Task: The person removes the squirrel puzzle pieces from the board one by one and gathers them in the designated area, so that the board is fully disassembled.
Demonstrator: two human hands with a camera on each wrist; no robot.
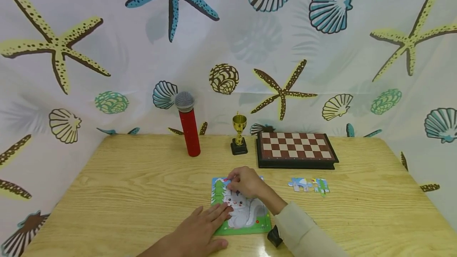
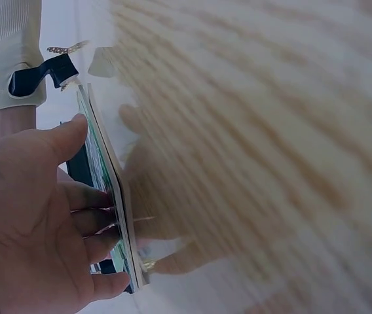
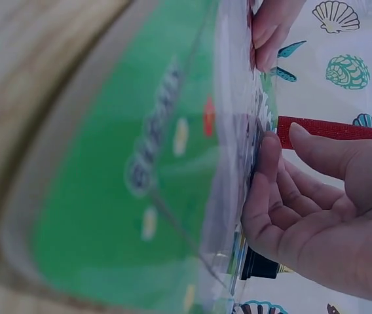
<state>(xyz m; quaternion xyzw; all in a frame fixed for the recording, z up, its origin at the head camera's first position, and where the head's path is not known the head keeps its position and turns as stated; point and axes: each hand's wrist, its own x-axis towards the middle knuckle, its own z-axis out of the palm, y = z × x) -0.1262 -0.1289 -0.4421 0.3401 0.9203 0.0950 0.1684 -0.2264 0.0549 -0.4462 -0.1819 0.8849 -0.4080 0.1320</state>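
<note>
While it is partly covered from above, the puzzle is laid flat on a wood-grain table, near the middle and low in the head view. A pale grey, bushy-tailed animal is printed on it, with green grass below and a green tree at the left. Its lower left part is covered by the left hand, which is spread flat, fingers nearly straight and thumb held apart; nothing is gripped. The puzzle's upper part is touched by the right hand, whose fingers are bent; whether a piece is pinched there cannot be told. The right arm is clothed in a cream sleeve, to which a black device is strapped. Loose pieces are laid to the puzzle's right, apart from it. Behind, a checkered board is set, with a gold trophy to its left and a red microphone farther left. The table is backed by a white cloth printed with starfish and shells.
</note>
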